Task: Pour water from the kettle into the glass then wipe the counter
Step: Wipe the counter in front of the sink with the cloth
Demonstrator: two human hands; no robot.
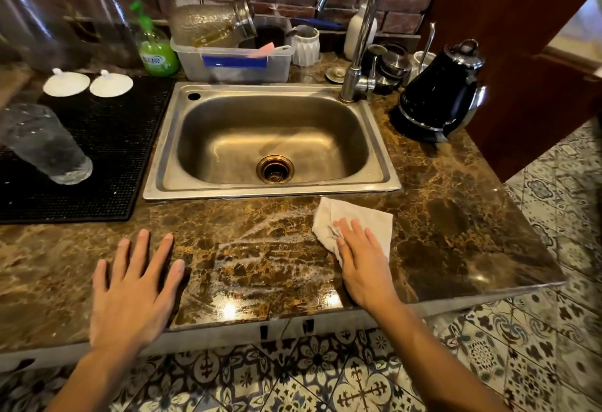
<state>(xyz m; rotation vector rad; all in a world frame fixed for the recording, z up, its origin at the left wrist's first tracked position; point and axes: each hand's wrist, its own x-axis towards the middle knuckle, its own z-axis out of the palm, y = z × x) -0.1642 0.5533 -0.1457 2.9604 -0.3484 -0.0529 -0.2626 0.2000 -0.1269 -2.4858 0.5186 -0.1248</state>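
Across the lower half of the frame runs a glossy brown marble tabletop (456, 216), seen from above by a head-worn camera. At lower left, the person's left hand (133, 291) lies palm down on the stone, its grip apart, fingers spread and straight, holding nothing. At lower centre-right, the right hand (365, 268) presses flat on a crumpled off-white cloth (358, 219), fingers straight on top of it rather than curled around it, so that grip is apart too. The cloth sits on the tabletop just below the front right corner of a rectangular stainless steel sink (156, 167). Between the two hands, a pale wet streaky smear (260, 258) covers the stone.

At centre, the sink basin has a brass-coloured drain. A tall curved chrome tap (361, 27) rises from its upper right corner. At right of the tap, a glossy black electric kettle with a chrome lid (436, 92) stands on its base at the tabletop's right edge, well apart from both hands.

At the left edge, a tall clear textured drinking glass (45, 147) stands on a black rubber grid mat (114, 151); whether it holds water cannot be told. Two round white discs (66, 84) lie at the mat's upper edge. Behind the sink sit a green pump bottle (156, 43) and a clear plastic tub (234, 66) against a red brick wall. Patterned floor tiles (325, 372) fill the bottom of the frame.
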